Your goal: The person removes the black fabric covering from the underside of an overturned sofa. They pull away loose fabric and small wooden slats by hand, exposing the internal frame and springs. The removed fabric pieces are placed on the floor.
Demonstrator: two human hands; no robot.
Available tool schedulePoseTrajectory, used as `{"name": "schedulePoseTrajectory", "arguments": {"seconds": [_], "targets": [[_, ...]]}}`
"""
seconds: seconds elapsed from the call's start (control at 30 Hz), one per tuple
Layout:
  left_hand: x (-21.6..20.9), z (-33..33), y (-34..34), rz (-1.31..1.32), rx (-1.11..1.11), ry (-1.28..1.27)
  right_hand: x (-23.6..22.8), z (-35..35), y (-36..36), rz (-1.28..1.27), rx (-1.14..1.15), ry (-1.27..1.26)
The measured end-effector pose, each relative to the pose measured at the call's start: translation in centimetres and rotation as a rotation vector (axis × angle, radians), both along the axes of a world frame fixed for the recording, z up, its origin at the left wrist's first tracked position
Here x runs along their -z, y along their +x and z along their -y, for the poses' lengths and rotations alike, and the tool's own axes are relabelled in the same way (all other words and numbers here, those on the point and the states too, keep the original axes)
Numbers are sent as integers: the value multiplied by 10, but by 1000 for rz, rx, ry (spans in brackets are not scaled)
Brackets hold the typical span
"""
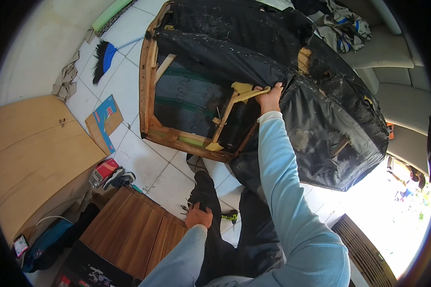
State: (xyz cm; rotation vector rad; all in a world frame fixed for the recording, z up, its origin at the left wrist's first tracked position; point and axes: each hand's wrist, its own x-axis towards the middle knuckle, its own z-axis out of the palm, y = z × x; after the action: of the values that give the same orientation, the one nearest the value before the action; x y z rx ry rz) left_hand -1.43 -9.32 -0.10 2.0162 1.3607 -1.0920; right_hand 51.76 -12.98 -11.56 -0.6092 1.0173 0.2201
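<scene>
Currently, your right hand [269, 100] is closed on the yellow strip [248, 95] at one o'clock, by the wooden frame [146, 95]; your left hand [199, 216] rests, fingers loosely spread, on your leg [204, 191] near six. Apparent step: tensioning the strip; the next move likely needs firm hold.

At two o'clock from the centre, the right hand [270, 99] gripped a yellow strip [250, 94] beside the loose black cover [316, 115] of an upturned wooden frame [177, 138], which spread from eleven to three o'clock. Toward half past six, the left hand [198, 216] rested on a dark trouser leg [207, 191]. A green-and-black drill [231, 215] lay near six, a brown wooden panel [124, 229] at half past seven, flattened cardboard [105, 124] at nine, a blue broom [105, 57] at ten.
</scene>
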Motion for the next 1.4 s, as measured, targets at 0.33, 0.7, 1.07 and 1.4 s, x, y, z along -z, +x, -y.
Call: {"name": "schedulePoseTrajectory", "arguments": {"seconds": [0.33, 0.7, 1.07, 1.4], "targets": [[-7, -63, 18, 27, 71, -61, -57, -13, 12, 359, -197, -422], [4, -102, 24, -41, 104, -142, -196, -255, -150, 869, -1324, -1219], [-18, -200, -9, 24, 19, 112, -58, -183, -80, 229, -1032, -1270], [-8, -285, -15, 11, 66, -9, -48, -359, -83, 1053, -1328, -2214]]}}
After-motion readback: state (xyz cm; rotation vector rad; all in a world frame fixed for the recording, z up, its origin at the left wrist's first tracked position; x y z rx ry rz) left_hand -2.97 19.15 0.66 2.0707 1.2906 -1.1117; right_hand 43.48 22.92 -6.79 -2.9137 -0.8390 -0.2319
